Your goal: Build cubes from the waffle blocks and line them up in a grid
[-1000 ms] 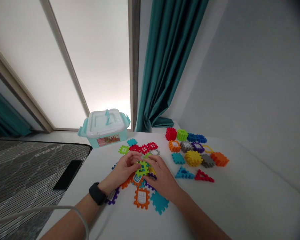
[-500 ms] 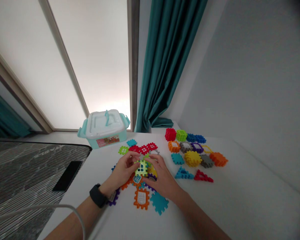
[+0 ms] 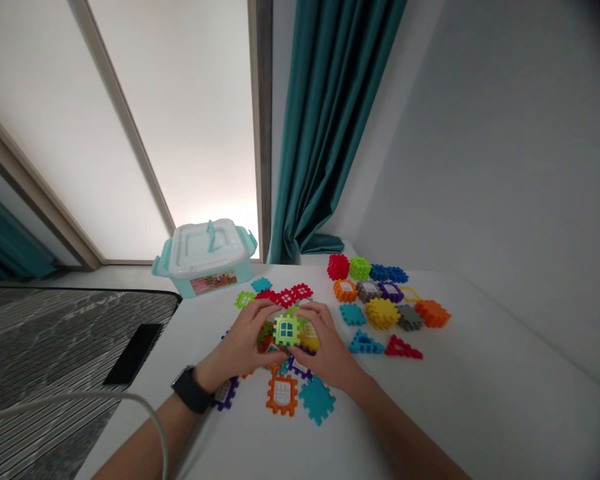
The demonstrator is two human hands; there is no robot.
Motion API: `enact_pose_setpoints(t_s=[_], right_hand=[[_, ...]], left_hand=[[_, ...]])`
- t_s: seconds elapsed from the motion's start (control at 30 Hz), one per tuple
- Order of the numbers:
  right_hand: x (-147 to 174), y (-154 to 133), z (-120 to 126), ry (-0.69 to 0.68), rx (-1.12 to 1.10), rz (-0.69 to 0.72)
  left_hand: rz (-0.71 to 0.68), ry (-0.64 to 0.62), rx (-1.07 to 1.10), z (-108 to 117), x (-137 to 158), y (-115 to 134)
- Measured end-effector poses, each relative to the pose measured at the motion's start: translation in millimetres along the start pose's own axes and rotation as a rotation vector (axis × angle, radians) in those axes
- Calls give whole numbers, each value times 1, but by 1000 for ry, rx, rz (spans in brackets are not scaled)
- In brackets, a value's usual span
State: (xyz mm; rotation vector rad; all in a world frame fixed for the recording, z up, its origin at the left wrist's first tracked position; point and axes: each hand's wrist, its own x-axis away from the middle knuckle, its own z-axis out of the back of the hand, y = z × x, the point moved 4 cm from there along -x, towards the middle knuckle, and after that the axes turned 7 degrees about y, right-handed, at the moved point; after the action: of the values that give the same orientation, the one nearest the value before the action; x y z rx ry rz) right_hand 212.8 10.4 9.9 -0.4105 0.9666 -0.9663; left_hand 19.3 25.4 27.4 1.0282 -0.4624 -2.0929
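A lime-green interlocking building block [image 3: 287, 330] with a window grid is raised over the loose pieces, between my two hands. My left hand [image 3: 243, 340] curves round its left side, thumb low and fingers above. From the right, my right hand [image 3: 330, 350] grips it, thumb at the lower corner and fingers along the top. Whether more pieces are joined behind it is partly hidden by my fingers. Beneath and around my hands lie a yellow block [image 3: 309, 337], a purple block [image 3: 300, 367], an orange window block [image 3: 282, 395] and a blue block [image 3: 318, 400].
Sorted stacks stand at the right, among them red blocks [image 3: 339, 267], yellow blocks [image 3: 383, 313] and orange blocks [image 3: 433, 313]. Blue triangles [image 3: 366, 343] and red triangles [image 3: 404, 347] lie nearer. A lidded turquoise box [image 3: 207, 257] sits at the back left. A white cable [image 3: 105, 395] crosses the lower left.
My left thumb has moved down from the green block's face to below it, and the left hand has opened wider round it. The block has shifted slightly up and right.
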Motion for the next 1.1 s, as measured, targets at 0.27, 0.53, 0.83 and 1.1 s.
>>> enact_pose_setpoints(t_s=[0.27,0.53,0.83,1.1], right_hand=[[0,-2,0,1,-1,-1],[1,4,-3,45,20,-4],[1,2,4,119,36,96],[0,1,5,131,27,87]], left_hand=[[-134,61,-230,6,0,-4],[-207,149,-268,9,1,-5],[-220,181,-204,11,0,-15],[-231,195,-200,8,0,-14]])
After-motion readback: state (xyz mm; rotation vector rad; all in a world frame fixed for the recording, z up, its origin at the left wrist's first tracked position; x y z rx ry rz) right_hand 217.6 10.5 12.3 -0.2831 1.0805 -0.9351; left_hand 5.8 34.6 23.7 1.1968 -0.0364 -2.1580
